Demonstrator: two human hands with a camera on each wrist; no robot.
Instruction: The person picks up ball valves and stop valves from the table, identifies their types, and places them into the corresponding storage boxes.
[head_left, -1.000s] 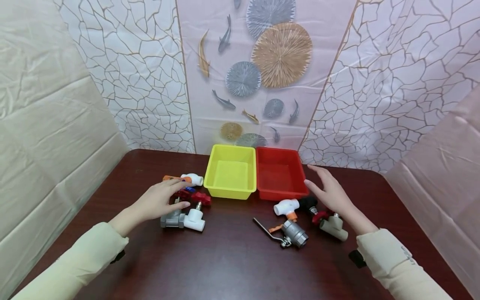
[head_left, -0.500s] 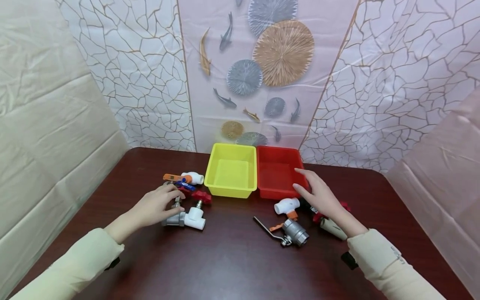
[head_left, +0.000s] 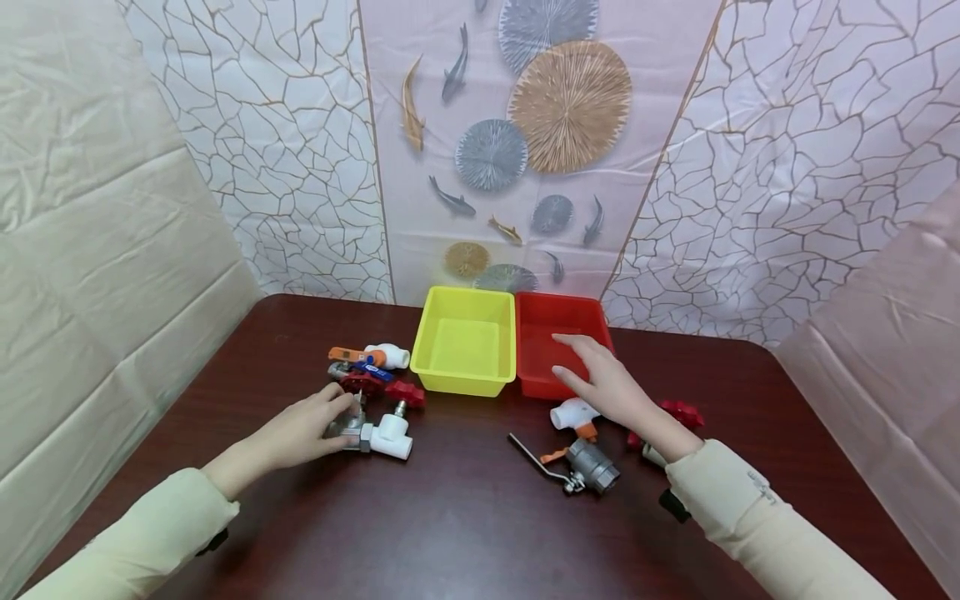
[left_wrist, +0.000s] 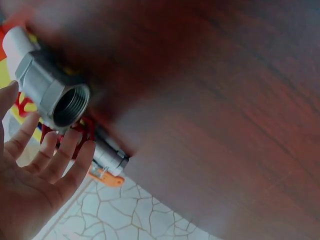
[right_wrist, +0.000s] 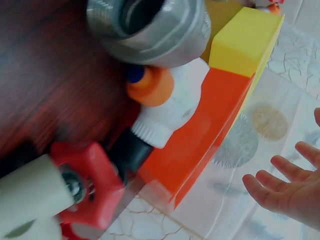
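Note:
My left hand [head_left: 296,429] is at a metal gate valve [head_left: 347,428] with a red handwheel [head_left: 362,383]. In the left wrist view, the thumb and loosely bent fingers [left_wrist: 65,157] lie on either side of the valve's threaded body [left_wrist: 55,92], not closed round it. A white plastic valve [head_left: 392,437] with a red knob lies against it. My right hand [head_left: 611,392] hovers, fingers spread, in front of the red bin [head_left: 542,388], holding nothing. Below it lie a white ball valve [head_left: 570,414] with an orange handle and a metal ball valve [head_left: 592,467] with a long lever.
A yellow bin [head_left: 459,384] stands left of the red one, side by side at the table's back. Behind the left hand lie an orange-handled white valve [head_left: 390,356] and a blue-handled valve [head_left: 372,370]. A beige valve [right_wrist: 32,195] with a red knob lies under the right forearm.
My left hand has come down and nearer to me, from above the left pile to the metal gate valve. My right hand has swung left, from beside the red bin to its front.

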